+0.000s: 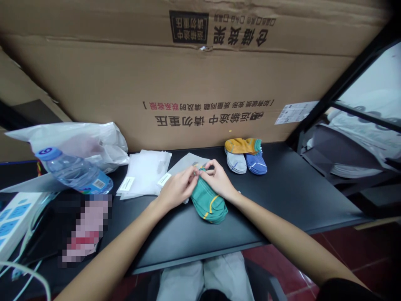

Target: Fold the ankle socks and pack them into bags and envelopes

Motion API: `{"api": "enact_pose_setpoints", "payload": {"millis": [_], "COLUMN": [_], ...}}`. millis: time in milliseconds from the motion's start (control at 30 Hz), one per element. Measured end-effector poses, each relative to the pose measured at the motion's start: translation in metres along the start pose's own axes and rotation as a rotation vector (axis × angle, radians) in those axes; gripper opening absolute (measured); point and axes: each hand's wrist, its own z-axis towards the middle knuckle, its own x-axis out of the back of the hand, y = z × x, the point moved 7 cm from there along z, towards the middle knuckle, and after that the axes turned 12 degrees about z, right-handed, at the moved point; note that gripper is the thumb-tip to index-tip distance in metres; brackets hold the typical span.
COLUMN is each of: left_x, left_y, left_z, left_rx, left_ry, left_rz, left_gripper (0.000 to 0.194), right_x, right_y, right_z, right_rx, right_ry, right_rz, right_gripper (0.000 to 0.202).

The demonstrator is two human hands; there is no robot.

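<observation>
A stack of green socks (209,202) with yellow lines lies at the middle of the black table, toes toward me. At its far, cuff end my left hand (183,182) pinches with thumb and forefinger. Opposite it, my right hand (216,177) is closed on the same end, fingertips almost meeting the left ones. The fingers cover most of the cuffs. Under and behind the hands is a frosted plastic bag (191,161) with a white label. More frosted bags (147,167) are piled to the left.
Behind the table stands a large cardboard sheet (175,79). Mustard socks (239,145) lie across grey socks (236,162) and blue socks (257,162) at back right. On the left are a water bottle (78,171), a white plastic bag (103,140) and a power strip (15,221) with cables.
</observation>
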Motion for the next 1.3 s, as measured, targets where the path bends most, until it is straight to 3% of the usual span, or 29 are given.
{"api": "enact_pose_setpoints", "payload": {"millis": [167,233,333,400,533,633,800,933,1067,1200,1300], "left_x": [-0.011,-0.014,-0.011,-0.007,0.001,0.005,0.005,0.009,0.006,0.004,0.008], "left_y": [0.005,0.002,-0.006,-0.012,-0.022,-0.028,-0.032,-0.029,-0.019,-0.004,0.0], "left_z": [0.0,0.0,0.002,0.003,0.004,0.005,0.005,0.005,0.005,0.004,0.003], "left_rx": [0.014,0.038,0.071,0.092,0.131,0.154,0.15,0.103,0.001,-0.092,-0.08], "left_ry": [-0.091,-0.092,-0.032,0.009,0.059,0.086,0.096,0.133,0.064,-0.006,-0.023], "left_rz": [-0.254,-0.289,-0.247,-0.199,-0.145,-0.138,-0.072,0.008,0.043,0.029,0.108], "left_gripper": [0.01,0.012,0.011,0.01,0.008,0.008,0.017,0.03,0.039,0.036,0.027], "right_x": [0.016,0.012,-0.004,-0.009,-0.002,0.005,0.008,0.0,-0.001,0.007,0.013], "right_y": [-0.002,-0.002,-0.011,-0.021,-0.026,-0.024,-0.022,-0.021,-0.013,-0.003,-0.001], "right_z": [0.005,0.006,0.002,-0.002,-0.005,-0.005,-0.006,-0.007,0.001,0.01,0.013], "right_rx": [0.122,0.094,0.103,0.154,0.094,0.011,-0.065,-0.064,-0.029,0.028,0.044], "right_ry": [0.146,0.062,-0.183,-0.284,-0.319,-0.304,-0.357,-0.466,-0.352,-0.173,-0.103], "right_rz": [-0.062,-0.091,-0.185,-0.303,-0.514,-0.55,-0.505,-0.346,-0.148,-0.078,-0.096], "right_gripper": [0.039,0.034,0.023,0.028,0.066,0.08,0.074,0.052,0.03,0.035,0.038]}}
